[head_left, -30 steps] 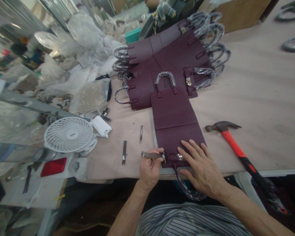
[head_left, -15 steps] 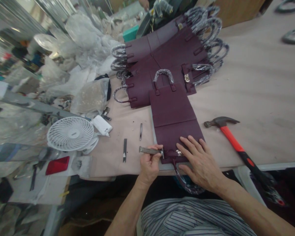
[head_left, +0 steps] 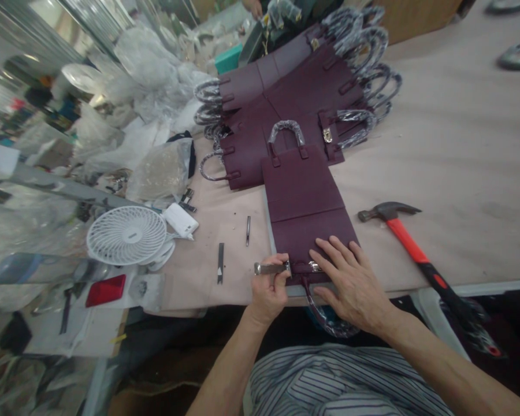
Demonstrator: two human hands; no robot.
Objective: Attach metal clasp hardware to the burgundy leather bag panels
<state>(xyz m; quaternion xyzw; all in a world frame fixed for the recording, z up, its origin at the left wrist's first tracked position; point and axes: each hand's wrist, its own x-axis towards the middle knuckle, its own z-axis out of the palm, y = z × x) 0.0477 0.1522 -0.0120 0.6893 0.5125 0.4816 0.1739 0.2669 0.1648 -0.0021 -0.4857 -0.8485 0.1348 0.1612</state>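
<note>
A flat maroon leather bag panel [head_left: 305, 199] with a plastic-wrapped handle lies on the table in front of me. My left hand [head_left: 268, 292] is closed on a thin metal tool [head_left: 271, 268], whose tip meets the panel's near left edge. My right hand [head_left: 351, 286] lies flat, fingers spread, pressing the panel's near end beside a small metal fitting [head_left: 315, 267]. A second wrapped handle [head_left: 329, 323] hangs over the table edge below my right hand.
A red-handled hammer [head_left: 409, 242] lies to the right. A stack of similar maroon panels [head_left: 303, 92] lies behind. Two small punches [head_left: 248, 230] and a dark strip [head_left: 220, 263] lie left, beside a white fan [head_left: 127, 234], a white charger [head_left: 179, 221] and plastic bags [head_left: 158, 170].
My left hand has drawn the metal tool slightly right, closer to the panel's edge. My right hand stays flat on the panel. The view has drifted a little.
</note>
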